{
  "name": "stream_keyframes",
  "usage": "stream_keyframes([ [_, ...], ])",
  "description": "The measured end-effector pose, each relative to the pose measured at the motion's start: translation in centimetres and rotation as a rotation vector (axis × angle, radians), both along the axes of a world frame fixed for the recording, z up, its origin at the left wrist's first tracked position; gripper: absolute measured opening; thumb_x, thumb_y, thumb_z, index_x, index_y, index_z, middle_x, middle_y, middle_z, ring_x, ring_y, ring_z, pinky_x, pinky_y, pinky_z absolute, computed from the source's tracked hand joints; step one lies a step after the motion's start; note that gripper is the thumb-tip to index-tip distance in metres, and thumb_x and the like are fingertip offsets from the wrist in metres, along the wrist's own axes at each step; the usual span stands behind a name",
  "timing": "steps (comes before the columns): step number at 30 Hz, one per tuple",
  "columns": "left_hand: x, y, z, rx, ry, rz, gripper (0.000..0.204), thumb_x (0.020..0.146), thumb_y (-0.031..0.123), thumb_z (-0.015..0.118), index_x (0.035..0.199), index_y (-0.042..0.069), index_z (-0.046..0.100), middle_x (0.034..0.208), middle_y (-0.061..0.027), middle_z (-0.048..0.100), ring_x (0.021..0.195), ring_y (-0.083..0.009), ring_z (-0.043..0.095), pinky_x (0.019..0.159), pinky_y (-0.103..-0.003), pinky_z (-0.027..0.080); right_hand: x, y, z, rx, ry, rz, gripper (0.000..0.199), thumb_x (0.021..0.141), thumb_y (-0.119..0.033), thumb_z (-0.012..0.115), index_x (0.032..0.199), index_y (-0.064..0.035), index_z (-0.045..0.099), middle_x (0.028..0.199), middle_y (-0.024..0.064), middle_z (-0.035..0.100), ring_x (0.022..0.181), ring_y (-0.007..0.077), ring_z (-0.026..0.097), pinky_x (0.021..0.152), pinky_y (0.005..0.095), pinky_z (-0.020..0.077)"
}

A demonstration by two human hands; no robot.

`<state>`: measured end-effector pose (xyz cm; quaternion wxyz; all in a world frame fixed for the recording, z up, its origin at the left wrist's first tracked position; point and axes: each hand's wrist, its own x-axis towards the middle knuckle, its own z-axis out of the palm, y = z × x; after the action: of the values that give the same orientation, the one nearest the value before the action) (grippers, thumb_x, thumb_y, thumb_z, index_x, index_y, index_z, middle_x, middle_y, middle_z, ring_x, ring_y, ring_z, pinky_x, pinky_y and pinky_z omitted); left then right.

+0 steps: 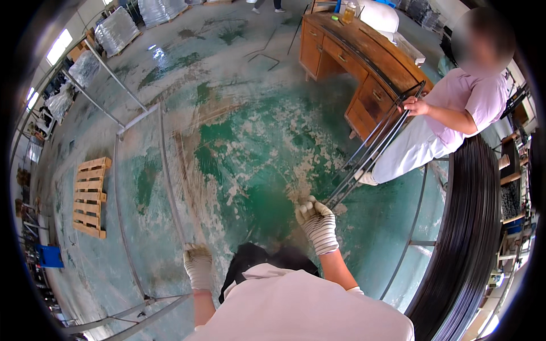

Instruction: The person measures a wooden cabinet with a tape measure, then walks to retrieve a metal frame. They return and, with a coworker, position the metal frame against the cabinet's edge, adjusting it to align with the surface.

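Gripping the near end of a bundle of long dark metal rods, my right hand, in a white knit glove, is closed around them just past centre at about five o'clock. From my fist the rods run up toward two o'clock, where another person's hand holds their far end beside a brown wooden desk. That person, in a pale purple shirt and white trousers, sits by the desk's near corner.

My left hand, gloved too, is at about seven o'clock, fingers curled on a thin grey metal bar that climbs away toward eleven o'clock as part of a frame lying on the worn green floor.

A big coil of black wire fills the four o'clock side. A wooden pallet lies at nine o'clock, well apart from both my hands, and plastic-wrapped bundles sit far off at eleven o'clock.
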<state>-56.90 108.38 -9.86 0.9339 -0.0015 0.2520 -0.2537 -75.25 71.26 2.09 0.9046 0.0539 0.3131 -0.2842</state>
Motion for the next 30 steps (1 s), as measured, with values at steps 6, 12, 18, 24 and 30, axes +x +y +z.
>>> stream_keyframes([
  [6, 4.6, -5.7, 1.8, -0.392, 0.025, 0.018, 0.032, 0.086, 0.020, 0.041, 0.103, -0.004, 0.053, 0.108, -0.0277, 0.056, 0.095, -0.0321, 0.058, 0.077, -0.038, 0.044, 8.1, -1.6, 0.7, -0.096, -0.105, 0.114, 0.016, 0.081, -0.014, 0.052, 0.092, -0.0024, 0.058, 0.076, 0.0077, 0.058, 0.071, 0.0250, 0.055, 0.079, 0.0428, 0.0490],
  [12, 18.6, -6.6, -4.9, -0.316, 0.005, -0.110, 0.034, 0.087, 0.024, 0.038, 0.098, -0.001, 0.058, 0.101, -0.0239, 0.060, 0.079, -0.0281, 0.061, 0.071, -0.037, 0.045, 20.3, -2.1, -1.0, -0.077, -0.013, 0.077, 0.021, 0.078, -0.016, 0.056, 0.094, -0.0029, 0.059, 0.076, 0.0063, 0.060, 0.072, 0.0246, 0.057, 0.081, 0.0437, 0.0476],
  [18, 34.9, -12.1, 0.5, 0.097, -0.397, -0.462, 0.031, 0.089, 0.035, 0.041, 0.101, 0.013, 0.060, 0.089, -0.0057, 0.065, 0.079, -0.0214, 0.060, 0.076, -0.040, 0.045, 32.5, -2.5, -1.1, -0.030, -0.047, -0.031, 0.017, 0.078, -0.015, 0.055, 0.090, -0.0042, 0.061, 0.071, 0.0044, 0.061, 0.068, 0.0240, 0.058, 0.076, 0.0405, 0.0474],
  [24, 44.2, -25.6, 9.1, 0.170, -0.261, -0.634, 0.020, 0.087, 0.026, 0.051, 0.092, 0.011, 0.064, 0.080, -0.0017, 0.064, 0.065, -0.0173, 0.052, 0.079, -0.035, 0.046, 38.2, -6.3, 3.4, -0.174, -0.127, -0.164, 0.018, 0.084, -0.014, 0.049, 0.094, -0.0034, 0.060, 0.072, 0.0046, 0.061, 0.069, 0.0249, 0.060, 0.077, 0.0407, 0.0487],
  [30, 46.3, -37.4, 10.9, 0.088, -0.214, -0.770, 0.013, 0.085, 0.021, 0.056, 0.088, 0.010, 0.063, 0.071, -0.0014, 0.058, 0.056, -0.0146, 0.039, 0.070, -0.029, 0.045, 40.4, -12.4, 1.8, -0.148, -0.088, -0.317, 0.021, 0.084, -0.015, 0.048, 0.094, -0.0008, 0.058, 0.072, 0.0068, 0.060, 0.068, 0.0250, 0.060, 0.076, 0.0408, 0.0500],
])
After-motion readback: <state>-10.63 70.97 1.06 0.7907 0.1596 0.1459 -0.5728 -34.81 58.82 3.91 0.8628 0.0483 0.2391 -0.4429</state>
